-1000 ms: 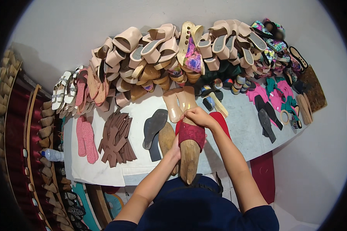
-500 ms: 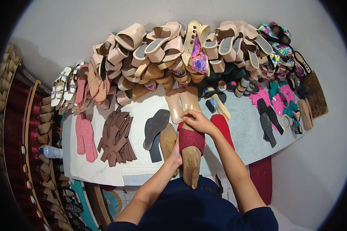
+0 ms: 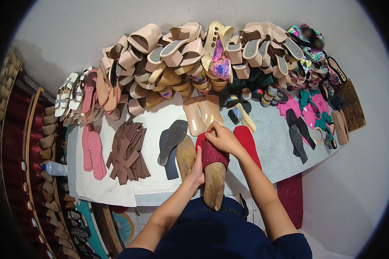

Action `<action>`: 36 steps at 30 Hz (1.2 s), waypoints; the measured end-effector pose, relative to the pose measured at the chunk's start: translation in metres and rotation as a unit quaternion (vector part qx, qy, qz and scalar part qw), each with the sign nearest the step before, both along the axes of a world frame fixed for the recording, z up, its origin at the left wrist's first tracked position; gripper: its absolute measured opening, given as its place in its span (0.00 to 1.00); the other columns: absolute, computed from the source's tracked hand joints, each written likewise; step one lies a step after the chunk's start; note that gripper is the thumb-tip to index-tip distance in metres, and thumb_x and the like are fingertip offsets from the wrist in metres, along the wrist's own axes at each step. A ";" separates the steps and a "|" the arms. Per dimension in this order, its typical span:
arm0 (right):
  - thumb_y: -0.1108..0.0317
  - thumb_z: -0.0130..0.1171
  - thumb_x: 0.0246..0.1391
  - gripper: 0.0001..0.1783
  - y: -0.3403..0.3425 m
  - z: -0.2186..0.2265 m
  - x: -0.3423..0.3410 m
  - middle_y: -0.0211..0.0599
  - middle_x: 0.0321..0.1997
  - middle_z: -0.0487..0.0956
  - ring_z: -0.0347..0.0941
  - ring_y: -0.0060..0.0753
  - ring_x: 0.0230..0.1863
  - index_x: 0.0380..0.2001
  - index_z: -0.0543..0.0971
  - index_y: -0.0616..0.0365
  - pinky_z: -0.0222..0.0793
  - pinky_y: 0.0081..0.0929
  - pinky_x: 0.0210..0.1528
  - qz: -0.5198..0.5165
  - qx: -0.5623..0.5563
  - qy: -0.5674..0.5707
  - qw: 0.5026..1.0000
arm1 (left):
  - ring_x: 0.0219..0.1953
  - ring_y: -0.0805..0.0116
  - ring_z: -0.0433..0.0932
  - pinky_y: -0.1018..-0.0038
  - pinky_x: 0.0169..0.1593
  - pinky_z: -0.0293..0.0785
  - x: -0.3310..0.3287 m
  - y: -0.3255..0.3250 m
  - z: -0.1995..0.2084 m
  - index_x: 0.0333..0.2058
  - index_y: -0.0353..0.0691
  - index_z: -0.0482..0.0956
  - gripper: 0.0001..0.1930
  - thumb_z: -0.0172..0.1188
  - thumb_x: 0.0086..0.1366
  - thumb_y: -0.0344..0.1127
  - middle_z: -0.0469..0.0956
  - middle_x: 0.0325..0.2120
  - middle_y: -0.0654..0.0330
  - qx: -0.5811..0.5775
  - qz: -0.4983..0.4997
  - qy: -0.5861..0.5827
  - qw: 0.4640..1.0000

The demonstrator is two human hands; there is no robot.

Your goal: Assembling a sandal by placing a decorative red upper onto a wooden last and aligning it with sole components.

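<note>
In front of my body, a wooden shoe last (image 3: 214, 190) points its narrow end toward me. A dark red shoe upper (image 3: 215, 155) wraps over it like a wide band. My left hand (image 3: 197, 169) closes around the left side of the last, thumb upward along the upper's edge. From the right, my right hand (image 3: 224, 139) pinches the upper near its far edge, covering the last's far end. A bright red insole (image 3: 200, 140) peeks out left of it. A second wooden last (image 3: 185, 156) lies just left of my left hand.
Beige insoles (image 3: 203, 113) lie just beyond my hands, a red sole (image 3: 247, 146) to the right. Black soles (image 3: 172, 142), brown cut straps (image 3: 129, 151) and pink soles (image 3: 93, 151) are on the left. Heeled sandals (image 3: 181, 49) pile along the wall; lasts (image 3: 47, 153) fill a rack at far left.
The dark red upper sits farther up the last, toward its far end, baring more wood on my side. My right fingers have drawn together at its far edge; my left hand keeps its hold.
</note>
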State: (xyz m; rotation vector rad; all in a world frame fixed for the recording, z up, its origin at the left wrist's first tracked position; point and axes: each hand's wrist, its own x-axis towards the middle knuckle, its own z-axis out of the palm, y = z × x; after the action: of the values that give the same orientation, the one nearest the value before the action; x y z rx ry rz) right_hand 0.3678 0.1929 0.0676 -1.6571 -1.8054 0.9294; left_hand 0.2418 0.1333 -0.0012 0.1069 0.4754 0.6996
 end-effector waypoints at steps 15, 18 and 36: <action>0.57 0.48 0.54 0.19 0.004 -0.002 0.010 0.45 0.19 0.71 0.67 0.32 0.22 0.23 0.72 0.64 0.62 0.28 0.27 0.105 -0.022 0.060 0.992 | 0.50 0.61 0.67 0.60 0.52 0.65 -0.006 -0.005 -0.011 0.54 0.44 0.56 0.29 0.37 0.62 0.58 0.64 0.49 0.54 0.067 0.077 0.051 0.994; 0.58 0.48 0.54 0.18 0.002 -0.007 0.015 0.40 0.16 0.69 0.63 0.24 0.21 0.23 0.72 0.65 0.60 0.24 0.26 0.094 -0.039 0.082 0.991 | 0.45 0.65 0.70 0.65 0.50 0.67 -0.013 0.002 0.001 0.43 0.46 0.63 0.14 0.43 0.64 0.45 0.69 0.41 0.57 0.070 0.158 0.065 0.983; 0.58 0.48 0.52 0.17 0.000 -0.016 0.013 0.43 0.19 0.73 0.67 0.28 0.22 0.25 0.74 0.64 0.62 0.25 0.28 0.071 -0.037 0.079 0.994 | 0.34 0.62 0.76 0.65 0.39 0.74 0.005 0.030 -0.027 0.41 0.36 0.70 0.21 0.40 0.63 0.48 0.75 0.35 0.52 -0.007 -0.043 -0.064 0.997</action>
State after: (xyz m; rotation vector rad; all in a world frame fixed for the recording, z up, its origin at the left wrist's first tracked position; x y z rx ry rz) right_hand 0.3804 0.1932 0.0512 -1.4677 -1.8190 1.1678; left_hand 0.2470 0.1636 -0.0277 0.0690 0.3498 0.6147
